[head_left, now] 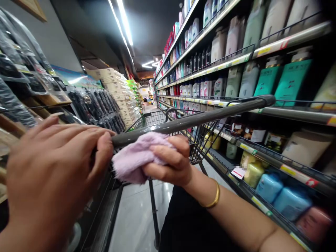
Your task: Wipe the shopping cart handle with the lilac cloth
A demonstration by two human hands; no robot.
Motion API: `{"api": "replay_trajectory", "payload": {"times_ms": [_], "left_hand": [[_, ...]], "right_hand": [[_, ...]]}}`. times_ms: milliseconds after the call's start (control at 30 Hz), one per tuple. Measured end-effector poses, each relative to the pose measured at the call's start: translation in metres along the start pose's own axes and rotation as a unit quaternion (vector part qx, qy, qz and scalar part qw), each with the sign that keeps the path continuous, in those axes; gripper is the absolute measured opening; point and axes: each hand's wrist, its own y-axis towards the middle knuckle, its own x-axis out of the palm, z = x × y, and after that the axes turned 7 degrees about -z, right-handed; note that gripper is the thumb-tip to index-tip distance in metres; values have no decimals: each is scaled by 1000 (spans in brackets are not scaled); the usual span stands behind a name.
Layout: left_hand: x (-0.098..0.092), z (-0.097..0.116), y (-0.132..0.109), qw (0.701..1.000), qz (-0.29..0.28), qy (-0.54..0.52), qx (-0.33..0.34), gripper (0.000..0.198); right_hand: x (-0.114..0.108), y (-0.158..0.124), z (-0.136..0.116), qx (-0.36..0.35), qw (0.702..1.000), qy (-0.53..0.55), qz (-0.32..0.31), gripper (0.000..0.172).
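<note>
A grey shopping cart handle runs across the middle of the view. My left hand is wrapped round its left end, fingers closed over the bar. My right hand pinches a folded pale purple cloth and presses it against the underside of the handle, just right of my left hand. A gold bangle sits on my right wrist. The cart's black wire basket extends away from me down the aisle.
Shelves of shampoo and lotion bottles line the right side, with price tags along their edges. Dark packaged goods hang on racks at the left, with stacked cartons beyond. The tiled aisle floor runs ahead beneath the cart.
</note>
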Motion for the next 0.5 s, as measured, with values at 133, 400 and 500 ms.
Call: {"api": "replay_trajectory", "payload": {"times_ms": [133, 400, 500], "left_hand": [[8, 41, 13, 998, 43, 18, 44, 34], [38, 61, 14, 998, 54, 28, 21, 58], [44, 58, 11, 997, 62, 34, 9, 56]], "right_hand": [[23, 12, 2, -83, 996, 0, -6, 29], [50, 3, 53, 97, 992, -79, 25, 30], [58, 9, 41, 55, 996, -73, 18, 34]]}}
